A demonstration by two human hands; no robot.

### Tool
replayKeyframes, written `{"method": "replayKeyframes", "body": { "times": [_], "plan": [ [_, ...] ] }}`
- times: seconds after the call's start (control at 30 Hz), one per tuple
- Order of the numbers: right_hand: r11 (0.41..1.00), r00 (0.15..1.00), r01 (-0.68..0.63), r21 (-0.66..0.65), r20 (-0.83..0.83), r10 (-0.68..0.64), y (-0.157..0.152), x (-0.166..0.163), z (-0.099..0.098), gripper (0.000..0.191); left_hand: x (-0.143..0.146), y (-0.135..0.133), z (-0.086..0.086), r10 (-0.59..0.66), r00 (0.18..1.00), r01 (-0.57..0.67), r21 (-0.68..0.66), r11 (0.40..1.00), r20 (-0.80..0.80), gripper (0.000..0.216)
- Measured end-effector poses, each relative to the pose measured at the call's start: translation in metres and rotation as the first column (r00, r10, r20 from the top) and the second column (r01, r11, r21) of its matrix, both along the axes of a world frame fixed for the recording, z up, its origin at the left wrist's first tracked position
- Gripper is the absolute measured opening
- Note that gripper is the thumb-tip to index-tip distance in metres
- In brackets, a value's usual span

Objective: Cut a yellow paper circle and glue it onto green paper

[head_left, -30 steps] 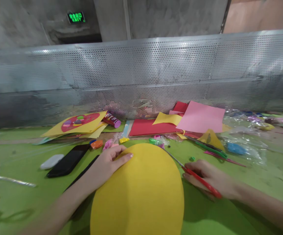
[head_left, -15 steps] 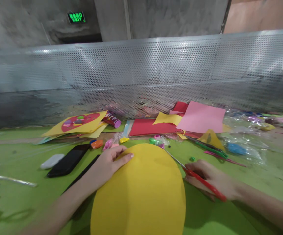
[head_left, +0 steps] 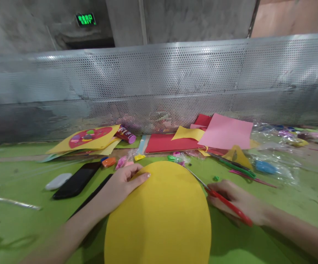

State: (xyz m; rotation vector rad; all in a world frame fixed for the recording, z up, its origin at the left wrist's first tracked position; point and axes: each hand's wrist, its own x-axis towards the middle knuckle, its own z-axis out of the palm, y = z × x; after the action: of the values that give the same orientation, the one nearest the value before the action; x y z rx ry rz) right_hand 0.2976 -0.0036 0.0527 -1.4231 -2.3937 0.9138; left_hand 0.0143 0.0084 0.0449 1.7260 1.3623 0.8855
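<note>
A large sheet of yellow paper point(head_left: 161, 216) with a rounded outline fills the near middle of the view, its lower end cut off by the frame. My left hand point(head_left: 126, 187) grips its upper left edge, thumb on top and fingers partly hidden behind. In my right hand point(head_left: 233, 200) are red-handled scissors point(head_left: 227, 205), fingers wrapped round the handles. Their metal blades point up and left along the paper's upper right edge; I cannot tell whether they touch it. A small green clay bit point(head_left: 216, 178) lies just beyond my right hand.
On the green table point(head_left: 293, 216), a black phone point(head_left: 78, 179) and white case point(head_left: 58, 181) lie left. Behind are a yellow card with a red heart point(head_left: 90, 137), pink paper point(head_left: 226, 131), green-handled scissors point(head_left: 238, 167) and plastic bags point(head_left: 280, 165). A perforated metal panel point(head_left: 159, 80) stands behind.
The lower part of the yellow paper has shifted slightly to the right. My right hand and the scissors have barely moved; my left hand keeps its place.
</note>
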Motion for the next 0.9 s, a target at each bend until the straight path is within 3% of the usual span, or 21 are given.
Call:
{"method": "replayKeyframes", "body": {
  "times": [0.33,0.57,0.9],
  "plan": [
    [0.998,1.000,0.030,0.064,0.000,-0.030,0.001,0.001,-0.004,0.029,0.001,-0.001,0.003,-0.002,0.999,0.003,0.036,0.999,-0.047,0.026],
    [0.997,0.999,0.028,0.076,0.023,-0.030,0.001,0.002,-0.007,0.031,0.000,-0.002,0.004,-0.004,1.000,0.004,-0.002,1.000,0.013,0.025],
    [0.992,0.999,-0.029,0.123,0.038,0.025,0.006,0.005,-0.011,0.030,0.000,-0.002,0.005,0.004,1.000,-0.004,0.021,1.000,-0.016,0.026]
  ]
}}
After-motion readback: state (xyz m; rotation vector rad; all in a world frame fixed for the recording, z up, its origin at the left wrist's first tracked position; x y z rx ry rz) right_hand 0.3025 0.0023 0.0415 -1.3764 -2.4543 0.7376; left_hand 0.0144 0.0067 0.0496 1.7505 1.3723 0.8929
